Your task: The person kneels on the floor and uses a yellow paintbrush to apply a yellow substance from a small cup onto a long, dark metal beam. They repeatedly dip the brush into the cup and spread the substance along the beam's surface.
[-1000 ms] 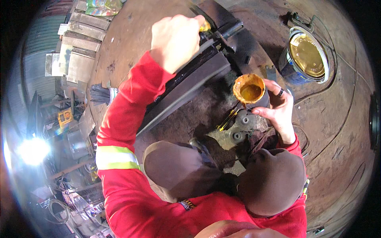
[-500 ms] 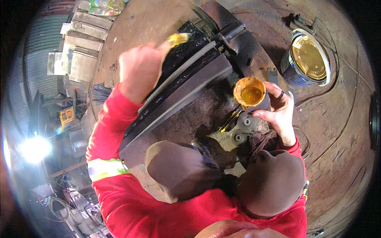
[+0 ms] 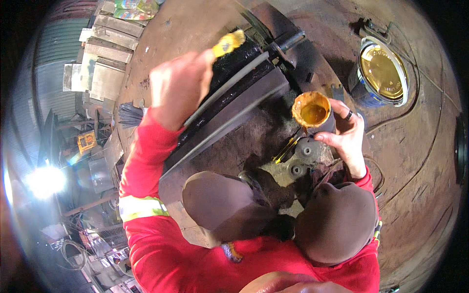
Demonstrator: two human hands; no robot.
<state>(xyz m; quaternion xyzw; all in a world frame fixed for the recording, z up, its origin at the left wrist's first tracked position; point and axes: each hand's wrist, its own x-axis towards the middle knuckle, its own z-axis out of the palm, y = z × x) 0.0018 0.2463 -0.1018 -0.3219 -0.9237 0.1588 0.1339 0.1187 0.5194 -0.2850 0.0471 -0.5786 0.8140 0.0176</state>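
In my left hand (image 3: 178, 88) is a yellow paintbrush (image 3: 229, 44), its head over the far part of a black metal piece. The fingers close round its handle. My right hand (image 3: 346, 139) grips a small cup (image 3: 299, 113) from its right side, thumb near and fingers behind. Orange-yellow residue crusts the cup's rim, and amber liquid lies inside. The metal piece (image 3: 229, 107) has long parallel bars and glossy wet-looking black areas. It lies between my hands, running from near left to far right. Whether the bristles touch it I cannot tell.
A lidded bucket (image 3: 383, 71) with a gold top and handle stands at the right. A cable (image 3: 430, 146) curves over the brown floor. Stacked pale boards (image 3: 107, 63) lie at the far left, near a bright lamp (image 3: 46, 182). My knees (image 3: 224, 202) are close below.
My left hand and the brush have moved slightly right, and the brush head has tilted upward. My right hand still holds the cup. The whole view has shifted a little.
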